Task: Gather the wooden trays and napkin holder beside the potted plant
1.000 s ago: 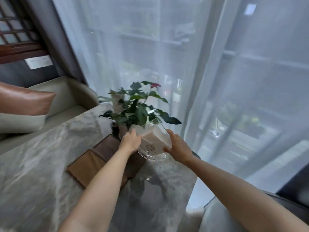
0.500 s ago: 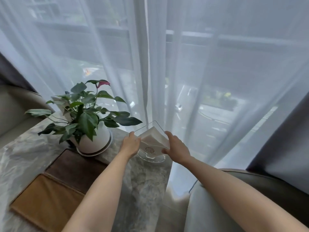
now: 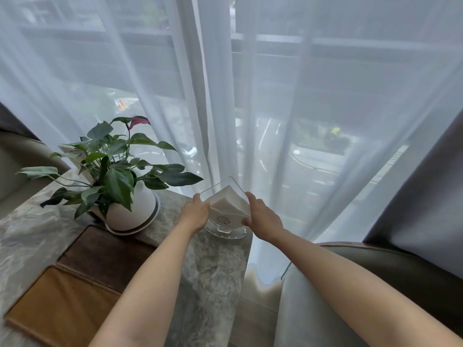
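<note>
Hands frame the napkin holder (image 3: 228,209) in the head view: the left hand (image 3: 195,213) presses its left side and the right hand (image 3: 263,216) its right, fingers curled in against the clear walls so the holder is clasped between both palms. It stands on its round base at the far right corner of the desk (image 3: 213,271), just to the right of the potted plant (image 3: 117,181), and whether the base is fully down or a touch lifted cannot be told. Two wooden trays lie to the left, the dark tray (image 3: 105,256) just in front of the pot and the lighter tray (image 3: 57,306) nearer the camera, touching it.

Judging by this, the holder is being set down, so it should be kept upright and released with both sides freed evenly, lest the napkin stack tip. The desk edge runs close on the right, with a drop toward the armchair (image 3: 350,296); nudging the holder leftward looks safer. Leaves overhang that side, and the curtain (image 3: 250,121) hangs close behind.
</note>
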Motion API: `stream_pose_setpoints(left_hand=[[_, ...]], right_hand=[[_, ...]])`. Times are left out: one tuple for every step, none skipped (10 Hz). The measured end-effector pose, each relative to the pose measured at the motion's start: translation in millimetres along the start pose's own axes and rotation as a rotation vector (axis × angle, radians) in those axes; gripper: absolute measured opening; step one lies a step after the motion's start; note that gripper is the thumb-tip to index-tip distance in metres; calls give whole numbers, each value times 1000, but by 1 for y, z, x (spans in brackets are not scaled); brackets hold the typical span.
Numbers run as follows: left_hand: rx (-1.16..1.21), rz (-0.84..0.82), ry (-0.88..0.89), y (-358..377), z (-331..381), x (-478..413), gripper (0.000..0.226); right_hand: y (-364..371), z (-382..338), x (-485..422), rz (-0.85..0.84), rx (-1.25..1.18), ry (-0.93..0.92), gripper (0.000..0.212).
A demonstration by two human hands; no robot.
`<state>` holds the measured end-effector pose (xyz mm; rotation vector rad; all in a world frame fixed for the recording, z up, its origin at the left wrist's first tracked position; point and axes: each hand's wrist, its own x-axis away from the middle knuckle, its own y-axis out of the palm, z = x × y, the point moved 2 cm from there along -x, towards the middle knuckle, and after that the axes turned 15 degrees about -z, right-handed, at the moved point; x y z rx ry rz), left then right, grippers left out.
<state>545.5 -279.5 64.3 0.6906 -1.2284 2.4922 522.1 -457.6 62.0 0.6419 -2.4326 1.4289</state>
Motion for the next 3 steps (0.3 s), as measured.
stream_pose_setpoints(left_hand=[[-144,-14,-3,-2,0,5,51],[-217,8,-9,-5,-1,10,52],[-220,84,7,-14,4,23,52]], right_hand=[[-2,-3,5,-19,90,13,72],[-5,-4,8,-32,122,33,78],[-15,-17,16,25,172,-6,80]])
